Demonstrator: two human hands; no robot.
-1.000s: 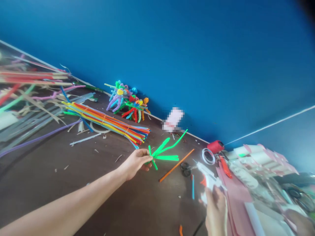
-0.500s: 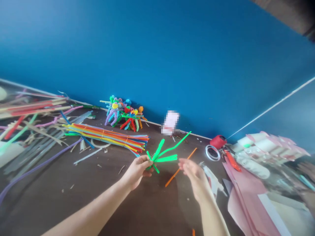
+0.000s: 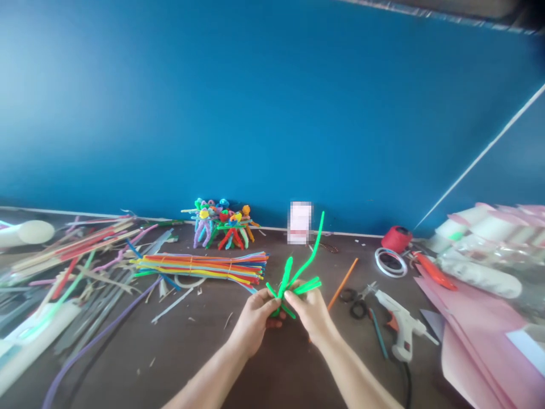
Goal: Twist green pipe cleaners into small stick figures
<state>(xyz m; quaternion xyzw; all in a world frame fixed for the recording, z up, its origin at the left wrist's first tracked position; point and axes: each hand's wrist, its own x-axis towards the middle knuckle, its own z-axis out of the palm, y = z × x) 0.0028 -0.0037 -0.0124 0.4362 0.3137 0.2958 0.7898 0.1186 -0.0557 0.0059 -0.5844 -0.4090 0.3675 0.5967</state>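
Green pipe cleaners (image 3: 286, 275), which cross each other, are pinched by the left hand (image 3: 254, 319) and the right hand (image 3: 313, 312) (both nearly closed) above the brown counter (image 3: 191, 352).

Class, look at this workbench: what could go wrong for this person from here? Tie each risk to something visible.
The green stems cross between the left hand and right hand, so they might slip out of place if a grip loosens. The glue gun lies beside the right hand; a sideways sweep could knock it. The scissors, closer still, might nick a careless reach.
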